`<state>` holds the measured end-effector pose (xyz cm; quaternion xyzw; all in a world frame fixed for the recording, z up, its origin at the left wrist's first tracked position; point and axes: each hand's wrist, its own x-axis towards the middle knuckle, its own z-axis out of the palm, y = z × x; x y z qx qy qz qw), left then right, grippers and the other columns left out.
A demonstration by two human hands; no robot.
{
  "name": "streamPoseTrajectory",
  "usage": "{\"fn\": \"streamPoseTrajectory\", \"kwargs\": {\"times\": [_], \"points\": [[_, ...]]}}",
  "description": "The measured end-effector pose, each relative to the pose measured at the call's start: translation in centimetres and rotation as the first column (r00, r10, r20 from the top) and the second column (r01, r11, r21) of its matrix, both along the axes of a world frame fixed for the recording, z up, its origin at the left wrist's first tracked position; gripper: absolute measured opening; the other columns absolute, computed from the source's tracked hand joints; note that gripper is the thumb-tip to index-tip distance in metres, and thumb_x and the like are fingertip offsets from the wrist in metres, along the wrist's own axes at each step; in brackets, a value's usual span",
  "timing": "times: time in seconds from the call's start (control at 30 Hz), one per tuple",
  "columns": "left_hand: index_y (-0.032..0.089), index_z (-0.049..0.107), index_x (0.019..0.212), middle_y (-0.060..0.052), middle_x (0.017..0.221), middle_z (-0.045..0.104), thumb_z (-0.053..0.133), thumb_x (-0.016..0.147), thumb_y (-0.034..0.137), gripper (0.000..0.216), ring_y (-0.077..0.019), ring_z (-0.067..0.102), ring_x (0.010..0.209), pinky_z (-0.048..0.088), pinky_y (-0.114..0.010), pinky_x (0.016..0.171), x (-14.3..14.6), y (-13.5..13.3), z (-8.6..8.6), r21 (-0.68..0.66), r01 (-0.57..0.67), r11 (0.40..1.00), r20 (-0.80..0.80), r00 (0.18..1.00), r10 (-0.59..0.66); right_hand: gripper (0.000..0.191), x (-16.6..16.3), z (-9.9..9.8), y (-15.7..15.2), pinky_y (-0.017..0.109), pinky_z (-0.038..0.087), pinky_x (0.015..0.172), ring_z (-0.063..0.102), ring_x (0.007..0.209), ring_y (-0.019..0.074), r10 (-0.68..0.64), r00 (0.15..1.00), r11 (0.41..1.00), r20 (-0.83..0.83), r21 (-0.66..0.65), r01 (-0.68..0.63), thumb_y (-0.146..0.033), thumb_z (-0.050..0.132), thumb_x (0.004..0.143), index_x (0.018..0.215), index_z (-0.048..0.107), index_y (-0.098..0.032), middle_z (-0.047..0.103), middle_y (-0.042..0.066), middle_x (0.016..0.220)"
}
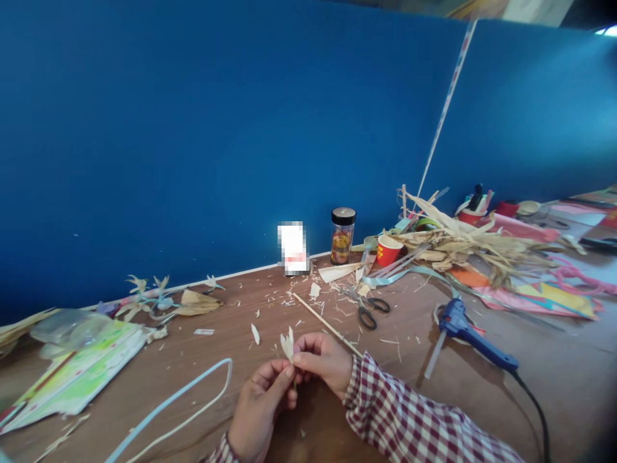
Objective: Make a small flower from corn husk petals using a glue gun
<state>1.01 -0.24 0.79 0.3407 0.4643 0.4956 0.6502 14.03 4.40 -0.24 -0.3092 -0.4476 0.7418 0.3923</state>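
Note:
A small pale flower of pointed husk-like petals [288, 344] stands upright between my fingertips, low in the middle of the view. My left hand [264, 399] pinches its base from below, with a bit of thin stem just under the fingers. At the petals' right side, my right hand [324, 361] is closed with thumb and forefinger on the flower. The fingers cover the join. One loose cream petal [255, 334] lies on the table to the left of the flower. Behind my right hand rests a thin wooden stick [321, 319].
Dark-handled scissors [369, 315] lie among husk scraps. A blue glue gun [457, 321] with a black cord rests at right. Further back are a lidded jar [342, 238], a red paper cup [388, 251] and heaped dry husks [463, 241]. A light-blue loop [178, 392] lies at left.

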Motion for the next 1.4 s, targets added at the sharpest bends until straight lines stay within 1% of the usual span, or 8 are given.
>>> {"fn": "streamPoseTrajectory", "kwargs": {"times": [0.2,0.5,0.67,0.8,0.93,1.1,1.23,1.4], "points": [[0.013,0.062,0.067,0.0,0.059,0.059,0.067,0.065,0.03,0.018,-0.0058,0.047,0.047,0.039,-0.017,0.045,0.2,0.1,-0.2,0.005,-0.056,0.998,0.002,0.998,0.056,0.026,-0.1,0.1,-0.1,0.018,0.034,0.048,0.049,0.049,0.0057,-0.006,1.0,1.0,0.016,0.01,0.006,-0.034,0.067,0.064,0.072,0.056,-0.011,0.055,-0.003,0.056],[0.014,0.063,0.069,0.0,0.055,0.061,0.064,0.067,0.033,0.019,-0.0094,0.049,0.048,0.039,-0.019,0.048,-0.2,0.0,-0.8,0.122,-0.067,0.99,-0.212,0.973,0.092,0.029,-0.1,1.0,-0.2,0.019,0.032,0.047,0.042,0.044,0.0041,-0.036,0.999,0.999,0.034,0.003,0.036,-0.033,0.071,0.056,0.064,0.053,-0.012,0.051,-0.005,0.052],[0.014,0.065,0.076,-0.002,0.063,0.064,0.065,0.066,0.033,0.022,-0.0115,0.053,0.052,0.043,-0.021,0.05,-0.1,-0.1,-0.6,0.095,-0.064,0.993,-0.198,0.977,0.082,0.027,0.0,1.0,-0.1,0.019,0.035,0.049,0.045,0.046,0.0053,-0.015,1.0,0.999,-0.017,-0.05,0.014,-0.031,0.071,0.057,0.065,0.053,-0.013,0.053,-0.004,0.054],[0.014,0.064,0.072,-0.001,0.058,0.062,0.065,0.066,0.033,0.021,-0.0108,0.051,0.049,0.041,-0.02,0.048,-0.2,-0.1,-0.8,0.11,-0.079,0.991,-0.203,0.974,0.1,0.027,-0.1,0.7,-0.1,0.019,0.033,0.047,0.044,0.045,0.0047,-0.016,1.0,1.0,-0.004,-0.013,0.016,-0.031,0.071,0.056,0.066,0.054,-0.013,0.052,-0.005,0.054],[0.014,0.063,0.072,-0.002,0.057,0.062,0.064,0.067,0.034,0.021,-0.0118,0.052,0.05,0.042,-0.021,0.05,-0.3,-0.1,-1.1,0.154,-0.094,0.984,-0.293,0.946,0.136,0.025,-0.3,0.5,-0.1,0.019,0.031,0.046,0.042,0.045,0.0045,-0.017,1.0,1.0,0.007,0.023,0.017,-0.031,0.07,0.058,0.065,0.054,-0.013,0.052,-0.005,0.054],[0.014,0.064,0.07,-0.002,0.054,0.061,0.064,0.066,0.035,0.021,-0.0132,0.052,0.05,0.041,-0.022,0.049,-0.2,-0.3,-0.9,0.193,-0.1,0.976,-0.388,0.906,0.17,0.026,-0.3,0.4,-0.2,0.019,0.031,0.047,0.043,0.045,0.0049,-0.018,1.0,1.0,-0.007,0.007,0.018,-0.032,0.07,0.058,0.065,0.054,-0.013,0.052,-0.004,0.053],[0.014,0.064,0.069,-0.001,0.053,0.061,0.065,0.064,0.037,0.023,-0.0124,0.051,0.048,0.04,-0.021,0.048,0.0,-0.3,-0.3,0.147,-0.112,0.983,-0.336,0.929,0.156,0.028,-0.2,0.4,-0.1,0.019,0.031,0.047,0.044,0.047,0.0053,-0.017,1.0,1.0,-0.01,-0.019,0.017,-0.034,0.071,0.057,0.067,0.056,-0.012,0.053,-0.004,0.055],[0.014,0.063,0.068,0.0,0.057,0.058,0.065,0.065,0.034,0.02,-0.0078,0.046,0.045,0.037,-0.019,0.044,0.2,-0.2,0.0,0.109,-0.086,0.99,-0.135,0.986,0.101,0.028,-0.1,0.3,0.0,0.018,0.031,0.047,0.05,0.049,0.0068,-0.007,0.998,0.999,-0.055,-0.045,0.005,-0.034,0.07,0.06,0.07,0.057,-0.012,0.057,-0.002,0.055]]}}
